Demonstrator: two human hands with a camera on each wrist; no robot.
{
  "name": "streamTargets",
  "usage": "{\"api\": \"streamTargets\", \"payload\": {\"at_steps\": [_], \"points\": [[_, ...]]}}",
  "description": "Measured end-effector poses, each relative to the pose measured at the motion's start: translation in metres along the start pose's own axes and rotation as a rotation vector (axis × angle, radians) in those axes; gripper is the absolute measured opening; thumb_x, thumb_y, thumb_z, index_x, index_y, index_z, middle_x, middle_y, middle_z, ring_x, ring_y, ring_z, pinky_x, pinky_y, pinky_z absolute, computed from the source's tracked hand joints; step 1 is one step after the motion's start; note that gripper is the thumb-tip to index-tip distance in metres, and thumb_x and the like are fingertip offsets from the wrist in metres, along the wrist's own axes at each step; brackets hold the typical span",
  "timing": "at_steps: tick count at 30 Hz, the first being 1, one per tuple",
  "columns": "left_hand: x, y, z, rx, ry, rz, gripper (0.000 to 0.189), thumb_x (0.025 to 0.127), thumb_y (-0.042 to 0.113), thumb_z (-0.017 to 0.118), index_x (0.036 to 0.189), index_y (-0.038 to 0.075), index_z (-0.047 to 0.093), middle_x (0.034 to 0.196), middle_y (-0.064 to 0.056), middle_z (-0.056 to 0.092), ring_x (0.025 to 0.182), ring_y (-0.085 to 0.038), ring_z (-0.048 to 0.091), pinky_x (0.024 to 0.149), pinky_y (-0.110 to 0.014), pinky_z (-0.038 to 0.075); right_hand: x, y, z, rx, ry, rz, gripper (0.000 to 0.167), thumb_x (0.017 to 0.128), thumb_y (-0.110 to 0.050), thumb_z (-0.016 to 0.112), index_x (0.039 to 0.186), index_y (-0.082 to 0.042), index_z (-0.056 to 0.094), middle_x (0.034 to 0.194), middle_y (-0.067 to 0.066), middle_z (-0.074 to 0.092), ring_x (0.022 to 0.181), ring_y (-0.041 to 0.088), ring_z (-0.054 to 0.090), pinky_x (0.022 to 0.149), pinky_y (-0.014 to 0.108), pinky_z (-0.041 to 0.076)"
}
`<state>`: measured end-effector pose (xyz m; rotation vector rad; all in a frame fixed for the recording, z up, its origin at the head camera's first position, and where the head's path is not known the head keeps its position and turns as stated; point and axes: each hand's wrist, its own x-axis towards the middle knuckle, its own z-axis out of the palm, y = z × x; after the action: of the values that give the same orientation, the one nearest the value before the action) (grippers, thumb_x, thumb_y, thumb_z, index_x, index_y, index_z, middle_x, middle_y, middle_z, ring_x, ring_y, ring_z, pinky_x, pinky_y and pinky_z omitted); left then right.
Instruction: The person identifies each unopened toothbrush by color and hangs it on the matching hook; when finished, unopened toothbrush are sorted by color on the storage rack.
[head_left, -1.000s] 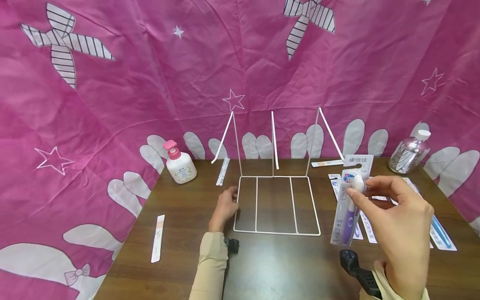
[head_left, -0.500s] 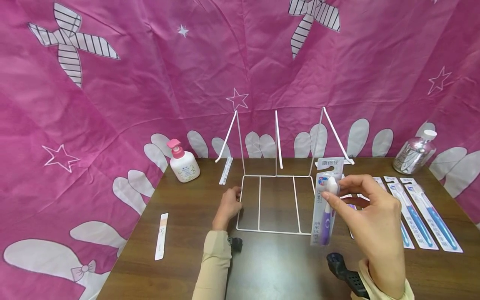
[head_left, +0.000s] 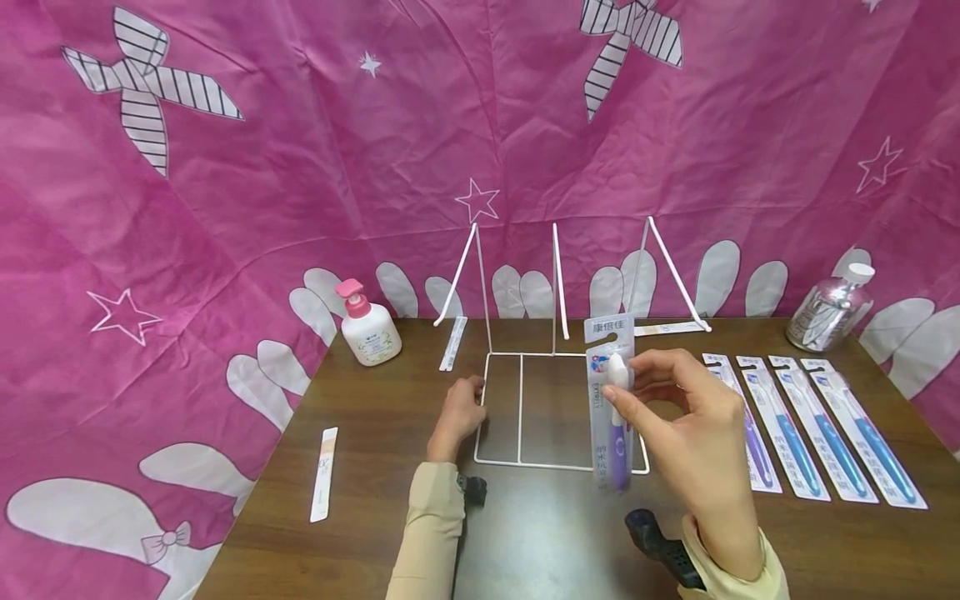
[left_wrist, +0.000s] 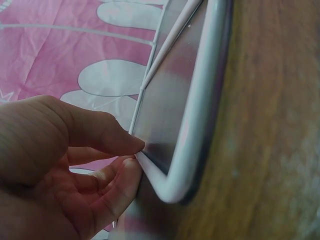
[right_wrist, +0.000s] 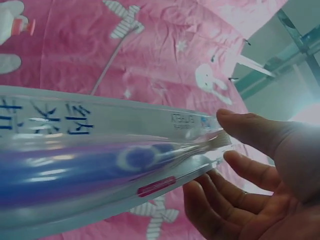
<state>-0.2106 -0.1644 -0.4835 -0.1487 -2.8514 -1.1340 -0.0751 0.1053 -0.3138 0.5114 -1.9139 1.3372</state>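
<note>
My right hand (head_left: 693,425) pinches a packaged toothbrush (head_left: 619,454) with a purple handle near the top of its clear blister pack. The pack hangs upright and overlaps the right part of the white wire display rack (head_left: 520,417) in the head view. In the right wrist view, thumb and fingers grip the pack's edges by the brush head, the purple handle (right_wrist: 90,167) stretching left. My left hand (head_left: 457,417) holds the left side of the rack's base; the left wrist view shows thumb and forefinger pinching its white wire (left_wrist: 155,177). Three hook arms (head_left: 561,283) slant forward from the rack's top.
Several packaged toothbrushes (head_left: 821,429) lie in a row on the right of the wooden table (head_left: 390,433). A silvery bottle (head_left: 828,308) stands behind them. A pump bottle (head_left: 369,329) is at the back left. Narrow white packets (head_left: 324,475) lie about, one behind the rack. A pink curtain hangs behind.
My right hand has carried the packaged toothbrush leftward, from beside the rack to in front of its right part. The row of toothbrushes is uncovered. My left hand stays on the rack.
</note>
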Motion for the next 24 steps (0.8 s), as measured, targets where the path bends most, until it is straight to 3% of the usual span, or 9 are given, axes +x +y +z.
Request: {"api": "streamTargets", "payload": {"at_steps": [15,24], "points": [[0.001,0.0,0.0,-0.004,-0.018,-0.034,0.049,0.072,-0.014,0.064,0.121,-0.01,0.064,0.097,-0.016,0.064,0.085,-0.029,0.059,0.083,-0.047,0.051,-0.001,0.003,0.026,0.035,-0.005,-0.062,0.041,0.062,0.014,0.088,0.097,0.003,0.07,0.085,0.01,0.069,0.071,0.01,0.063,0.066,0.016,0.052],[0.001,0.001,0.0,-0.012,-0.031,-0.069,0.047,0.076,-0.013,0.067,0.123,-0.01,0.063,0.101,-0.018,0.064,0.086,-0.029,0.059,0.081,-0.047,0.052,0.003,0.009,0.033,-0.027,-0.037,-0.027,0.035,0.067,0.007,0.09,0.095,0.0,0.069,0.085,0.004,0.068,0.069,0.014,0.065,0.066,0.018,0.052]]}}
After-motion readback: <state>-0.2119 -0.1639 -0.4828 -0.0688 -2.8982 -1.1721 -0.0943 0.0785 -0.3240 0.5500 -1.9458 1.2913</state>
